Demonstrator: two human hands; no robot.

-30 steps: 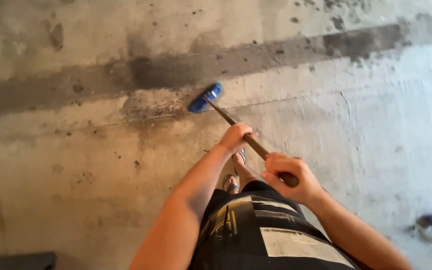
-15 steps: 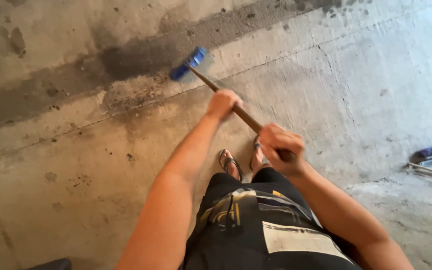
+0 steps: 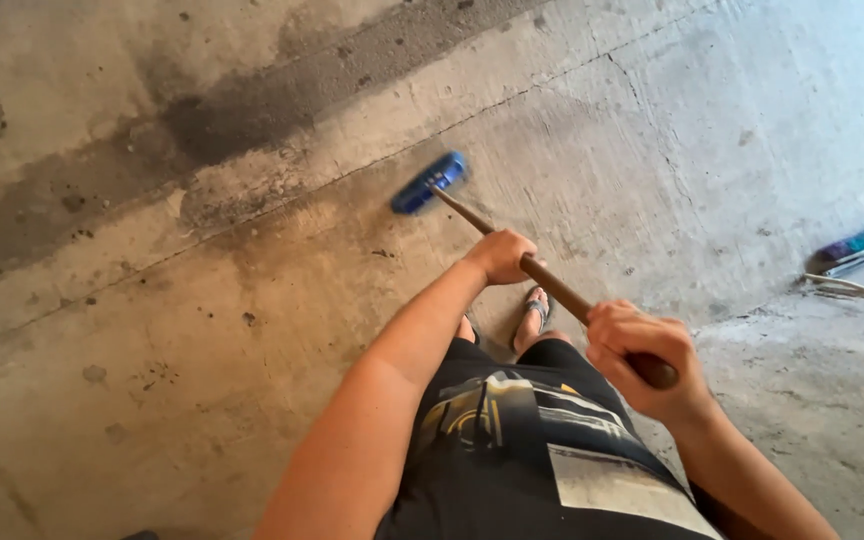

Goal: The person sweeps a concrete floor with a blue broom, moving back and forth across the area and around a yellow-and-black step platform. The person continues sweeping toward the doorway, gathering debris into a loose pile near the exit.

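A broom with a blue head and a brown wooden handle rests its bristles on the stained concrete floor. My left hand grips the handle partway down. My right hand is closed around the handle's top end, close to my body. The blue head sits just below a thin crack line and a dark grey streak across the floor. My sandalled foot shows under the handle.
A purple and blue object lies at the right edge next to thin sticks or wires. Lighter, dusty rough concrete fills the lower right. Dark spots dot the floor at left.
The blue broom head has been pulled off the dark streak toward me, to below the crack line. Both hands moved back and down with the handle, and the view shifted slightly.
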